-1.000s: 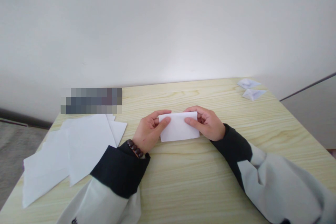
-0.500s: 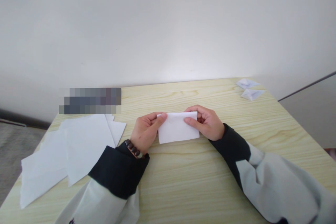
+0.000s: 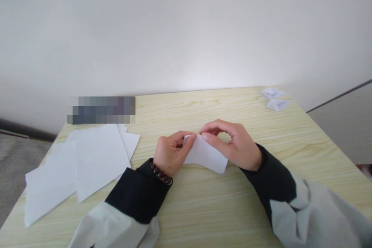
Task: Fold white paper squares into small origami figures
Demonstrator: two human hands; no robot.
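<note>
A small folded sheet of white paper is held between my hands over the middle of the table. My left hand pinches its upper left part between thumb and fingers. My right hand is closed at the top edge, thumb and index finger meeting near the middle of that edge. The paper's right side droops and its lower edge curves. Behind the paper, some fingers of both hands are hidden.
Several white paper sheets lie overlapping on the left of the wooden table. Behind them is a dark, pixelated object. Two folded white paper shapes sit at the far right corner. A white wall stands behind the table.
My right hand has slid its pinch from the paper's right end toward the middle of the top edge. The paper now bends and slants down to the right. Both hands have come slightly nearer.
</note>
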